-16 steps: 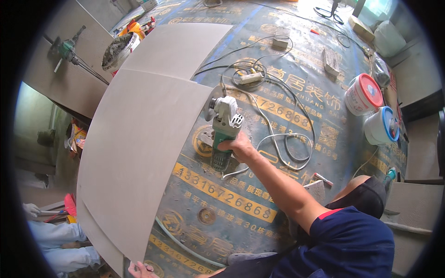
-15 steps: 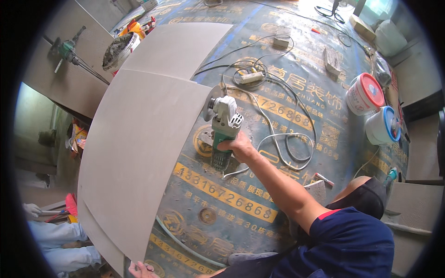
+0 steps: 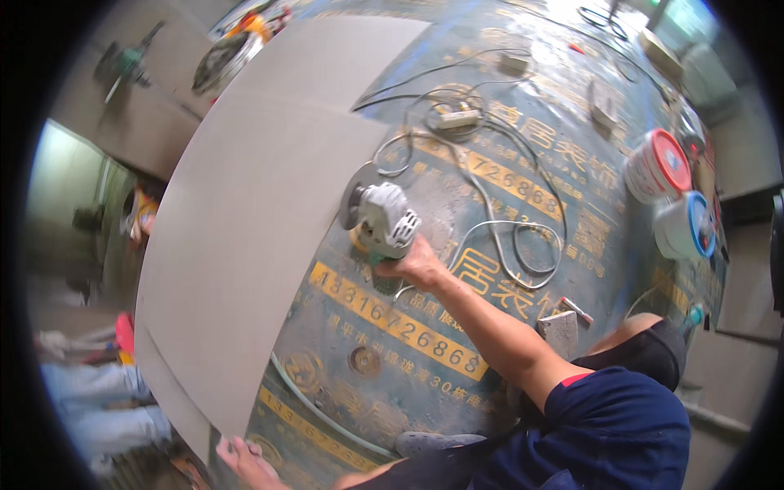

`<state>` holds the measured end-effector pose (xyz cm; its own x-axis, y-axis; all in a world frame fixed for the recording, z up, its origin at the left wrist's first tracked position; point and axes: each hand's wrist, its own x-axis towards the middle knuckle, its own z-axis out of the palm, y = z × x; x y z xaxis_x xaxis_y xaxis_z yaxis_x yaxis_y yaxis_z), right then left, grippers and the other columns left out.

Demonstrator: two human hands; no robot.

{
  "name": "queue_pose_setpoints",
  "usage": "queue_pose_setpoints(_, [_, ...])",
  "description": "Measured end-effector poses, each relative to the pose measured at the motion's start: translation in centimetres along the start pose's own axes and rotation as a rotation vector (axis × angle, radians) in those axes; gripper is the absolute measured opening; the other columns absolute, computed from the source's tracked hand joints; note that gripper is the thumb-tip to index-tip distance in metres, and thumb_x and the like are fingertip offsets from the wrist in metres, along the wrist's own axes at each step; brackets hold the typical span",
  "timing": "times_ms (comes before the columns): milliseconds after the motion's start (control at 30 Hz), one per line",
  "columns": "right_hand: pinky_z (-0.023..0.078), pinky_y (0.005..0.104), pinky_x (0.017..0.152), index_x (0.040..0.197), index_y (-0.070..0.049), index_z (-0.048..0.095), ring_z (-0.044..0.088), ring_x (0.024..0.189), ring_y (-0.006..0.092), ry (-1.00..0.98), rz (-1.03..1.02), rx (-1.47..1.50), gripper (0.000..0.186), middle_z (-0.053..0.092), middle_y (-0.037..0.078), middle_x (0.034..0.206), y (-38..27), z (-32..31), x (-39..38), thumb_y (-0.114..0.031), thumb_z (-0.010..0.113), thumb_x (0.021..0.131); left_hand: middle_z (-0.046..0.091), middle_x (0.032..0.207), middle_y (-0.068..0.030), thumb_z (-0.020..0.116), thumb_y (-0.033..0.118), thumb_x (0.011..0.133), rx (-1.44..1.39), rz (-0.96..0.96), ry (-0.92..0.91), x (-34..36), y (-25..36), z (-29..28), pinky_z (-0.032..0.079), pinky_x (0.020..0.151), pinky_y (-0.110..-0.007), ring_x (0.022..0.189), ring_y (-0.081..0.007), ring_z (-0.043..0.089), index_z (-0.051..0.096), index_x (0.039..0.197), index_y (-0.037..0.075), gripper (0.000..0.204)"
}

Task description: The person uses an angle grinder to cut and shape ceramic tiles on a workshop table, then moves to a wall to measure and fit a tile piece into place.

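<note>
My right hand (image 3: 412, 263) is wrapped around the body of an angle grinder (image 3: 388, 216), white at the head and green at the grip. Its round disc (image 3: 353, 196) meets the right edge of a large pale grey tile (image 3: 237, 237); whether the disc is spinning I cannot tell. Down at the near corner of that tile, my left hand (image 3: 247, 462) has its fingers bent against the edge. A second pale tile (image 3: 351, 61) lies beyond the first.
Coiled grey cables and a power strip (image 3: 459, 120) lie on the printed floor sheet (image 3: 384, 302). A red-lidded bucket (image 3: 657, 167) and a blue-lidded bucket (image 3: 684, 226) stand right. Beside my arm are a marker (image 3: 576, 310) and a block (image 3: 559, 333). Another person's legs (image 3: 106, 400) show at left.
The grinder has moved toward me along the tile's right edge, away from its far corner. My left hand stays at the near corner. The whole view has tilted slightly.
</note>
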<state>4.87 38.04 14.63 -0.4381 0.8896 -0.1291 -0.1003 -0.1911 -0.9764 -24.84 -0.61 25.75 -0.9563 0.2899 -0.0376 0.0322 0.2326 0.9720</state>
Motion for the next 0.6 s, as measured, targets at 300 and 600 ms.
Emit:
queue_pose_setpoints(300, [0.047,0.0311,0.089,0.121,-0.004,0.055,0.058,0.096,0.0155,-0.057,-0.027,-0.100,0.063,0.062,0.005,0.105,1.6,4.8,-3.8,-0.013,0.077,0.063,0.051,0.088,-0.0019,0.062,0.012,0.094,-0.113,0.003,-0.044,-0.3,0.9,1.2,0.035,0.056,-0.023,0.068,-0.0081,0.042,0.044,0.119,0.006,0.031])
queue_pose_setpoints(600, [0.049,0.0314,0.089,0.118,-0.003,0.057,0.061,0.097,0.0173,-0.071,-0.164,-0.148,0.057,0.065,0.008,0.105,4.8,9.0,-6.8,-0.011,0.077,0.066,0.055,0.085,-0.0014,0.064,0.014,0.094,-0.184,0.014,-0.112,-1.0,0.9,2.0,0.037,0.057,-0.022,0.069,-0.0070,0.044,0.045,0.116,0.005,0.031])
